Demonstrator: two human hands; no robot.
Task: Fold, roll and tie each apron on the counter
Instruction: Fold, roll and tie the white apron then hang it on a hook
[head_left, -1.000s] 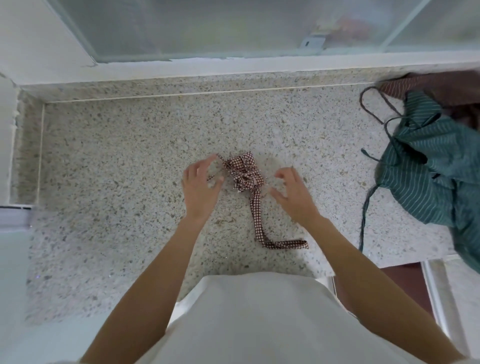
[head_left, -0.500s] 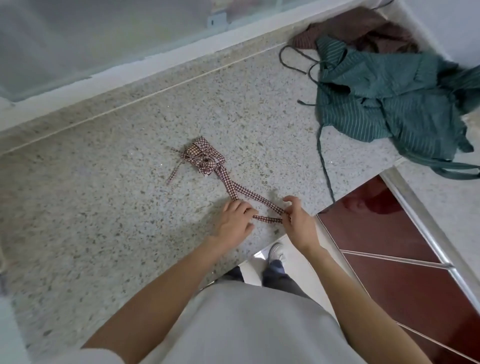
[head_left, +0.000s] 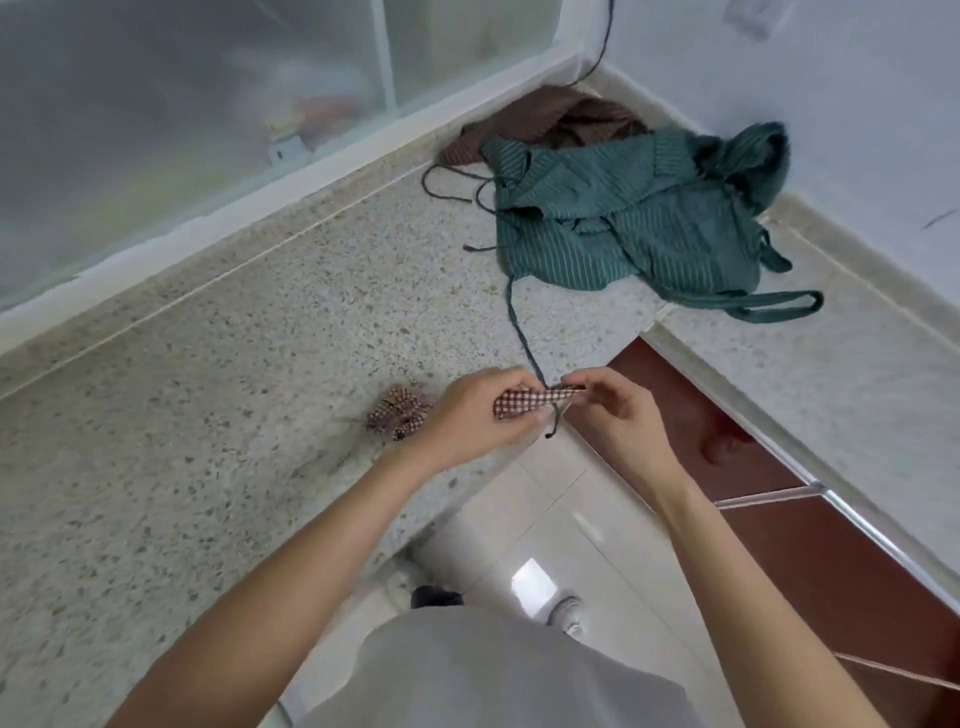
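Note:
A small red-and-white checked bundle (head_left: 399, 414), blurred, lies on the speckled counter (head_left: 218, 374) near its front edge. Its checked strap (head_left: 530, 401) is lifted and stretched between both hands. My left hand (head_left: 467, 415) grips the strap's wider part; my right hand (head_left: 613, 408) pinches its thin end. A crumpled green striped apron (head_left: 618, 228) lies at the back right of the counter, with a brown striped apron (head_left: 540, 127) partly hidden under it in the corner. A green string (head_left: 522, 332) from the green apron trails toward my hands.
The counter turns a corner at the right, with dark red cabinet fronts (head_left: 769, 519) below it. A frosted sliding window (head_left: 208, 104) runs along the back. White floor tiles (head_left: 524, 530) and my shoes show below the counter edge.
Both hands have lifted the checked strap off the counter and now hold it stretched between them. The view has swung further right, and the bundle has slid toward the front edge.

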